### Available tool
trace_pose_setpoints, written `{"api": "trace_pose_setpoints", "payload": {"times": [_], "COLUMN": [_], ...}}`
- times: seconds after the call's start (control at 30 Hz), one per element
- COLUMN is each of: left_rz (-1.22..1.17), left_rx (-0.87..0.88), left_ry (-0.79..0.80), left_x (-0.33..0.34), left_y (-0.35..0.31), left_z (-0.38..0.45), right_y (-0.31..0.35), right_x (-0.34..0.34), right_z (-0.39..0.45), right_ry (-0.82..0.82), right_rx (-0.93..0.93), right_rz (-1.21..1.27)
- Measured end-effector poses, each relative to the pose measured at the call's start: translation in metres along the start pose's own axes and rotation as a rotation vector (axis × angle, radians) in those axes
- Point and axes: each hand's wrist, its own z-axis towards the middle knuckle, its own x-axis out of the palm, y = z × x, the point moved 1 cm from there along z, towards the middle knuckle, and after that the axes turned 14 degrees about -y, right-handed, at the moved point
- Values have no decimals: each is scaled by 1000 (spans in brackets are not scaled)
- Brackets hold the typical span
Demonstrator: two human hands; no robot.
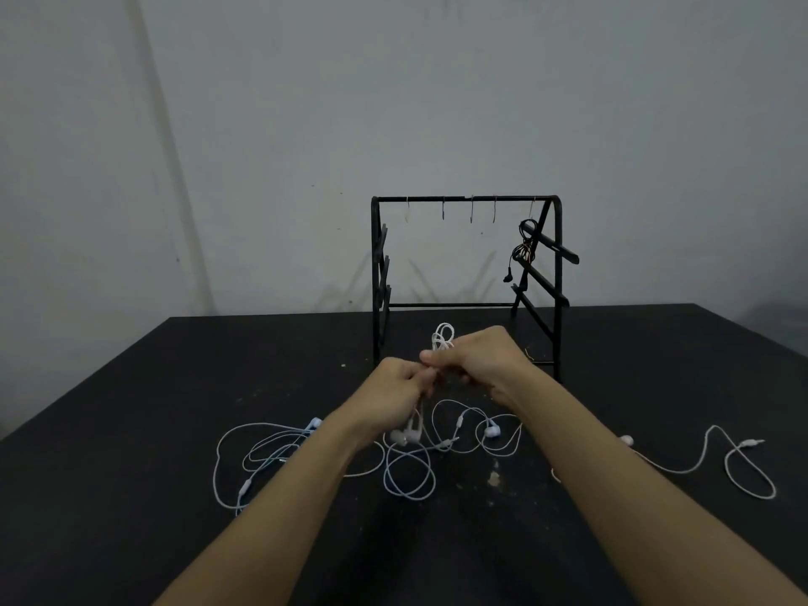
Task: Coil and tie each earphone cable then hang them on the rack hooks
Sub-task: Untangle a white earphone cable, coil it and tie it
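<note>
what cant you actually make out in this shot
Head view only:
- Tie on the white coil: hidden behind the right hand and left hand.
- Cables on the table: forearms cover parts.
- Hooks on the rack: too thin to see their shape.
- Black earphones: too small to make out the tie.

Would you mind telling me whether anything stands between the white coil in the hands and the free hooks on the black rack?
Nothing visible does. Both hands hold the coiled white earphone cable just before the black metal rack. The four bare wire hooks hang above it with open air between. The black earphone bundle occupies only the rightmost hook.
</note>
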Motion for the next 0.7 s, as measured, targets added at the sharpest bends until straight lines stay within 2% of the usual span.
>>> {"api": "trace_pose_setpoints", "payload": {"times": [0.1, 0.23, 0.3, 0.37, 0.47, 0.53, 0.57, 0.63, 0.7], "left_rz": [-43, -362, -527, -735, -936, -905, -863, -710, -443], "left_rx": [-17, -129, -155, -190, -202, -194, -188, -160, -101], "left_ry": [25, 147, 131, 37, -118, -191, -204, -208, -205], "left_x": [-8, -14, -13, -13, -14, -13, -13, -14, -16], "left_y": [0, 0, 0, 1, 2, 4, 5, 10, 16], "left_z": [2, -1, -1, 2, 6, 7, 6, 3, 0], "right_y": [0, 0, -1, -4, -13, -20, -23, -25, -21], "right_x": [2, 8, 11, 15, 20, 26, 27, 28, 26], "right_z": [-3, -2, -3, -8, -22, -33, -36, -36, -35], "right_ry": [19, -9, 28, 126, 396, 520, 529, 489, 392], "right_rx": [-7, 99, 92, 89, 90, 28, -20, -101, -143], "right_rz": [110, 336, 446, 518, 454, 355, 294, 181, 112]}}
